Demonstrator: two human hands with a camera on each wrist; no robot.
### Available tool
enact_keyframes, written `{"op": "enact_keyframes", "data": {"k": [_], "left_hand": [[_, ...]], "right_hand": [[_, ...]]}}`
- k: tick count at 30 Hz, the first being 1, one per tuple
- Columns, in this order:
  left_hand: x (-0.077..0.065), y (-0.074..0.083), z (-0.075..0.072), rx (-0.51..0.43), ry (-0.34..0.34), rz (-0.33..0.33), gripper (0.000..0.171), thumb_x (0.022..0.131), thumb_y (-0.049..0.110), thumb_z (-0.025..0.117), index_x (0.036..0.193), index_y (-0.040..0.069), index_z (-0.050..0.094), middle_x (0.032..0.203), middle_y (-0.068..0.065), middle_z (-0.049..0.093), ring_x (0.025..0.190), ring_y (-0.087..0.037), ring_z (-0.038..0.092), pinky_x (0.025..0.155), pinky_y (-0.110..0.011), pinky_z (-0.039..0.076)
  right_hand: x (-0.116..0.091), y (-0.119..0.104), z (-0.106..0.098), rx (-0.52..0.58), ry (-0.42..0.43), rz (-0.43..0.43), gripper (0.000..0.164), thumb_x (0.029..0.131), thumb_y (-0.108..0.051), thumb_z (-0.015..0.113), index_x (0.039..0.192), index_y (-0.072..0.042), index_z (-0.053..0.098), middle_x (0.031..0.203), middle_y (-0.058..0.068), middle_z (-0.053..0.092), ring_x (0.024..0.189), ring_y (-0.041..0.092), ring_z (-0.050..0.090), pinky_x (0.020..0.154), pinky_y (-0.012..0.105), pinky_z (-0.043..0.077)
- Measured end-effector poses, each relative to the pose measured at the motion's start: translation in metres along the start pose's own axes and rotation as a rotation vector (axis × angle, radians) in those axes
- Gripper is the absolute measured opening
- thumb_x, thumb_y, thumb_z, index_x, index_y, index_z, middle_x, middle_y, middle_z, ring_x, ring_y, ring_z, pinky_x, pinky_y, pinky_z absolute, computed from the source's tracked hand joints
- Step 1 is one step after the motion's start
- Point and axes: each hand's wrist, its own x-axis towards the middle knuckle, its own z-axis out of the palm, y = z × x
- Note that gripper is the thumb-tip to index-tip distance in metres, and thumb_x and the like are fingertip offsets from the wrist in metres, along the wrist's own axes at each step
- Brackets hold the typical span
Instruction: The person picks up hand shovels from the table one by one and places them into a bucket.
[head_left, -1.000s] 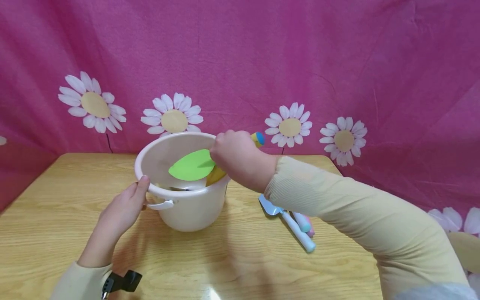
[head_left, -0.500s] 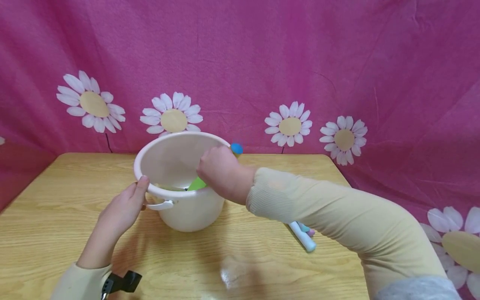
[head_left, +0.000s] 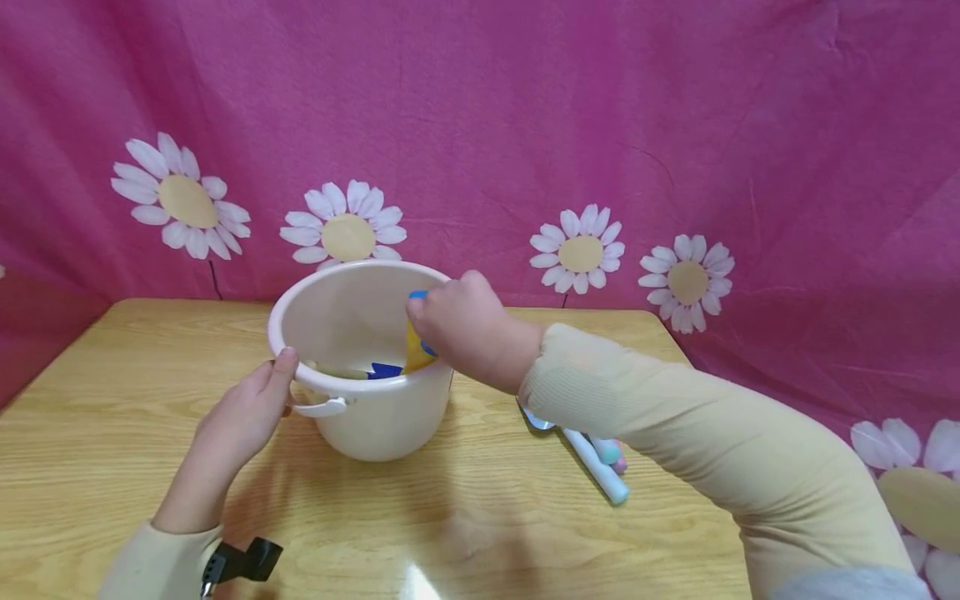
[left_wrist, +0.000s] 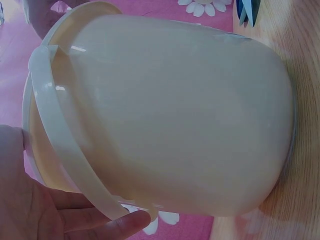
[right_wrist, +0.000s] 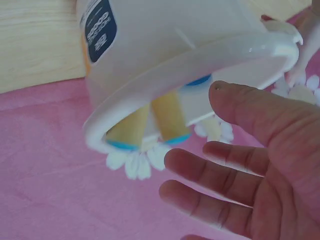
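A cream-white plastic bucket (head_left: pixel 378 425) stands upright on the table. My left hand (head_left: pixel 243 417) grips its near-left rim, thumb on top and fingers below by the bucket's handle (left_wrist: pixel 75 150). Over the right rim is my right hand (head_left: pixel 472 321); the right wrist view shows its fingers spread with nothing between them. Two yellow tool handles (right_wrist: pixel 170 117) with blue ends lean inside the bucket, near those fingers. A dark blue part (head_left: pixel 385 372) shows deeper in. The bucket wall hides the rest of the tools, the green blade among them.
Right of the bucket, several small garden tools lie together on the wooden table (head_left: pixel 480 533), with a white handle (head_left: pixel 597 471), a teal-ended one (head_left: pixel 606 450) and a light blue blade (head_left: pixel 537 421). Behind hangs a pink cloth (head_left: pixel 465 125) with daisies.
My right hand lowered the green-bladed, yellow-handled trowel into the bucket and let go of it; the hand then came up slightly to the right. The left hand has kept its grip on the rim.
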Motion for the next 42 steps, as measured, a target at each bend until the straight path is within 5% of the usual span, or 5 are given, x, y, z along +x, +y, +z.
{"op": "enact_keyframes", "data": {"k": [16,24,33,42], "left_hand": [[0.001,-0.001,0.001,-0.019,0.006,0.004,0.068,0.094,0.052,0.010,0.130,0.001,0.037,0.090,-0.018,0.055,0.087,-0.034,0.052,0.060,-0.042,0.039],[0.000,-0.001,0.001,-0.019,0.009,0.011,0.068,0.094,0.052,0.009,0.131,0.001,0.036,0.093,-0.020,0.056,0.089,-0.035,0.053,0.061,-0.043,0.040],[0.000,-0.001,0.001,-0.015,0.005,0.004,0.069,0.094,0.052,0.009,0.132,0.001,0.035,0.094,-0.020,0.055,0.089,-0.035,0.052,0.062,-0.044,0.040],[0.000,0.000,0.001,-0.024,-0.001,-0.001,0.070,0.093,0.053,0.009,0.134,0.001,0.032,0.101,-0.024,0.055,0.093,-0.037,0.052,0.064,-0.046,0.041]], "right_hand": [[-0.031,0.050,0.043,0.170,-0.099,0.152,0.019,0.076,-0.023,0.065,0.080,-0.008,0.054,0.060,0.002,0.053,0.057,0.020,0.056,0.048,0.039,0.045],[-0.052,0.086,0.070,0.352,-0.189,0.269,0.022,0.078,-0.026,0.066,0.083,-0.007,0.055,0.062,0.002,0.052,0.059,0.019,0.054,0.054,0.047,0.046],[-0.075,0.112,0.097,0.400,-0.322,0.333,0.023,0.080,-0.025,0.064,0.093,-0.007,0.058,0.070,0.004,0.058,0.062,0.021,0.055,0.054,0.047,0.045],[-0.094,0.121,0.121,0.494,-0.415,0.421,0.034,0.080,-0.025,0.063,0.105,-0.003,0.057,0.099,0.015,0.063,0.084,0.030,0.059,0.067,0.053,0.041]]}}
